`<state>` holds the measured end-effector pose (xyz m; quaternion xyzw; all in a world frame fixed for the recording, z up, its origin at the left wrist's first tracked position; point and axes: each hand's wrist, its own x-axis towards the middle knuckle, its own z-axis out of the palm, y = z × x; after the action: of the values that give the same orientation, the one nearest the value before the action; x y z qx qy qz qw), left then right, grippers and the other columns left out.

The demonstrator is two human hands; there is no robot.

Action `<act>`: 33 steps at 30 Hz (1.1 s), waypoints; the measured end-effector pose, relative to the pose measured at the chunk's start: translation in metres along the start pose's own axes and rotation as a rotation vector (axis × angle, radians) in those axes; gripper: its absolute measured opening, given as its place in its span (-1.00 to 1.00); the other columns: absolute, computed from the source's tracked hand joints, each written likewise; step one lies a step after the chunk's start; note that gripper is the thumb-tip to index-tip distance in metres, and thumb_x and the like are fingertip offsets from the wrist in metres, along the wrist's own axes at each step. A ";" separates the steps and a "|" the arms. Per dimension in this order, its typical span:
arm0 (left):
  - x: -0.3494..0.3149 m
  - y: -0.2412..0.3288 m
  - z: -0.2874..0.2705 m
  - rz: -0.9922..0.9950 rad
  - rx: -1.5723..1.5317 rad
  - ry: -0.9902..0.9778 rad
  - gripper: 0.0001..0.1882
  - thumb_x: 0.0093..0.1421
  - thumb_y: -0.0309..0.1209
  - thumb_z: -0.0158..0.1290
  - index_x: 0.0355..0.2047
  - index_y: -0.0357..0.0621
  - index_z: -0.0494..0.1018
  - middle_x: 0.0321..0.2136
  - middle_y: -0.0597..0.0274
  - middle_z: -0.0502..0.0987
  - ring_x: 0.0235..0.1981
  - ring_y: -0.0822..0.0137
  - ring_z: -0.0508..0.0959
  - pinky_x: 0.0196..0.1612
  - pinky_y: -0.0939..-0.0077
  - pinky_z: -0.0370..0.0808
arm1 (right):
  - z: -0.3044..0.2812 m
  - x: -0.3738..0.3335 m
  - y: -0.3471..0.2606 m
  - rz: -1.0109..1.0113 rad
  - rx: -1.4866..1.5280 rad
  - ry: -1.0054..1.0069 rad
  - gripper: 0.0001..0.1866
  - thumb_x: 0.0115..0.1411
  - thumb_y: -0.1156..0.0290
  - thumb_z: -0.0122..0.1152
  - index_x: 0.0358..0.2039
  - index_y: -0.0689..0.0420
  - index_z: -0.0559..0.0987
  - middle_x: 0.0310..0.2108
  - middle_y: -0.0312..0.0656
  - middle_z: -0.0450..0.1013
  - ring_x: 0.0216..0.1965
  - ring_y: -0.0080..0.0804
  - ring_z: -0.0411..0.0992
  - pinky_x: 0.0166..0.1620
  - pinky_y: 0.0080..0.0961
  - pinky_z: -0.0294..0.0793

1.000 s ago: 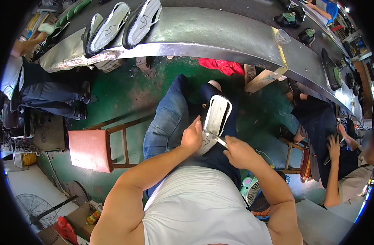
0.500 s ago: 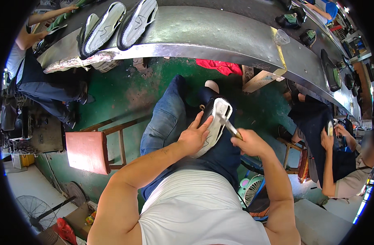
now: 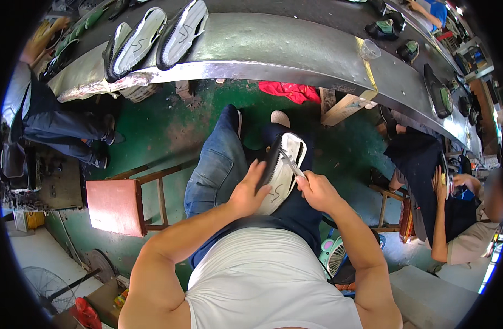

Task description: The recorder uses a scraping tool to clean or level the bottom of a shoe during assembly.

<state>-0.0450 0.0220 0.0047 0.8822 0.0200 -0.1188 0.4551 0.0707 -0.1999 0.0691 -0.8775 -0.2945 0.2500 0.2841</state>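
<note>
A black shoe upper (image 3: 294, 182) with a pale, unsoled underside facing up rests across my lap, its toe end pointing away from me. My left hand (image 3: 250, 192) lies along its left side, fingers spread and slightly blurred against the black edge. In my right hand (image 3: 317, 191) is a slim metal hand tool (image 3: 291, 162), gripped at its near end. The tool's far end reaches over the pale underside near the toe; its exact kind is hard to make out.
A metal-edged bench (image 3: 284, 49) runs across ahead, carrying several similar shoes (image 3: 181, 35) and a clear plastic cup (image 3: 370, 49). A red-topped stool (image 3: 115, 207) stands left, a small green fan (image 3: 334, 255) close on my right. Co-workers sit or stand at both sides.
My right hand has shifted left and slightly up, swinging the tool to lie along the shoe's toe. The left hand has slid back, its fingers lifting off the pale underside toward the edge.
</note>
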 end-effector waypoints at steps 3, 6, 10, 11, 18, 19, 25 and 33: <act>-0.010 0.004 -0.001 -0.050 -0.257 0.098 -0.13 0.20 -0.33 0.19 0.44 0.01 0.00 0.40 -0.33 -0.02 0.42 -0.08 0.10 0.40 0.33 0.14 | 0.021 -0.019 0.005 -0.006 0.007 -0.049 -0.59 0.39 0.11 -0.02 -0.16 0.28 0.47 -0.37 0.18 0.53 -0.30 0.21 0.51 -0.23 -0.02 0.48; -0.009 0.034 -0.028 -0.198 -0.185 -0.166 0.04 0.11 -0.32 0.26 0.47 -0.03 -0.15 0.31 -0.36 0.19 0.34 -0.09 0.26 0.35 0.33 0.22 | 0.020 -0.028 0.010 0.087 0.058 -0.125 -0.60 0.37 0.12 0.04 -0.11 0.25 0.48 -0.38 0.11 0.54 -0.32 0.12 0.53 -0.22 -0.12 0.50; 0.002 0.046 -0.056 -0.127 -0.083 -0.184 0.07 0.00 -0.39 0.28 0.45 -0.09 -0.09 0.21 -0.34 0.33 0.22 -0.13 0.41 0.27 0.27 0.33 | 0.033 -0.052 0.025 0.045 0.400 0.172 -0.69 0.30 0.28 0.15 -0.07 0.23 0.48 -0.35 -0.06 0.56 -0.33 -0.21 0.55 -0.17 -0.35 0.50; 0.001 0.055 -0.068 -0.035 0.066 -0.100 0.05 -0.03 -0.41 0.30 0.43 -0.11 -0.04 0.23 -0.32 0.32 0.22 -0.12 0.40 0.28 0.25 0.32 | 0.040 -0.059 0.029 0.047 0.401 0.179 -0.69 0.30 0.28 0.15 -0.07 0.23 0.48 -0.35 -0.06 0.56 -0.33 -0.21 0.55 -0.17 -0.35 0.50; 0.039 0.129 -0.135 0.416 -0.522 0.114 -0.28 0.01 -0.65 0.31 0.14 -0.17 0.20 -0.05 -0.01 0.57 -0.05 0.27 0.59 0.01 0.34 0.54 | 0.070 -0.071 0.041 0.144 0.642 0.425 -0.78 0.33 0.41 0.09 -0.07 0.24 0.45 -0.29 -0.22 0.50 -0.27 -0.51 0.47 -0.14 -0.54 0.46; 0.051 0.134 -0.134 0.517 -0.482 0.165 -0.39 0.03 -0.59 0.34 0.07 -0.22 0.30 -0.12 0.08 0.58 -0.12 0.35 0.58 -0.04 0.41 0.53 | 0.068 -0.072 0.039 0.129 0.616 0.430 -0.78 0.32 0.42 0.10 -0.08 0.24 0.46 -0.35 -0.20 0.50 -0.32 -0.46 0.48 -0.17 -0.51 0.47; 0.120 0.074 -0.077 -0.179 -0.072 -0.145 -0.44 0.07 -0.09 0.34 -0.18 -0.40 0.54 -0.33 -0.06 0.64 -0.34 0.18 0.64 -0.20 0.30 0.54 | 0.042 -0.070 0.045 0.136 0.490 0.369 -0.74 0.31 0.41 0.10 -0.04 0.24 0.47 -0.37 -0.12 0.52 -0.36 -0.26 0.52 -0.19 -0.39 0.50; -0.003 0.035 -0.034 -0.094 -0.023 0.174 -0.78 0.24 -0.39 0.12 -0.15 -0.22 0.60 -0.48 -0.15 0.58 -0.51 0.11 0.64 -0.41 0.30 0.51 | -0.021 -0.058 -0.001 -0.003 0.234 -0.228 -0.50 0.25 0.37 0.15 0.18 0.28 0.38 -0.16 0.12 0.52 -0.09 0.10 0.50 -0.01 -0.22 0.48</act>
<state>-0.0362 0.0293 0.0525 0.8820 0.1022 -0.0628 0.4557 0.0425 -0.2451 0.1009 -0.8038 -0.2951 0.3803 0.3494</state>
